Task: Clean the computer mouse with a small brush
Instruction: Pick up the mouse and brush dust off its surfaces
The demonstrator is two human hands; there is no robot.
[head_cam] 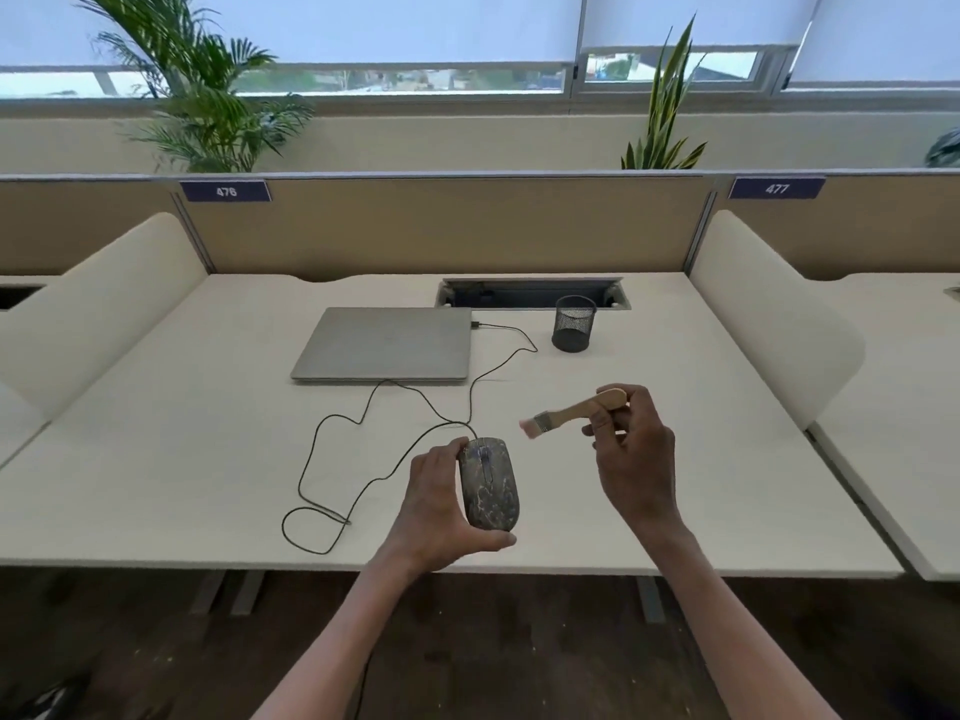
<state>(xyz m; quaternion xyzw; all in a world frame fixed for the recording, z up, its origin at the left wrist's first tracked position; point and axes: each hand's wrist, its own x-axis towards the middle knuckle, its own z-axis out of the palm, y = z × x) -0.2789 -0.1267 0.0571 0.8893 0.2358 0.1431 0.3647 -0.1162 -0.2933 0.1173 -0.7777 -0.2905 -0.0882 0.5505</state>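
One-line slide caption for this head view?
Left hand grips the wired mouse while right hand holds a small brush clear of it.

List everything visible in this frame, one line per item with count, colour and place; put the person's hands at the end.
Computer mouse: 1, dark mottled, held above the desk's near edge.
Mouse cable: 1, black, looping over the desk to the laptop's right side.
Small brush: 1, wooden handle, pale bristles, held right of the mouse, not touching it.
Laptop: 1, silver, closed, desk centre.
Pen holder: 1, black mesh, right of the laptop.
Desk: 1, cream.
Cable hatch: 1, grey, open, desk rear.
Number tags: 2, dark blue, on the partition.
Plants: 2, green, behind the partition.
Left hand: 1, gripping the mouse.
Right hand: 1, holding the brush.
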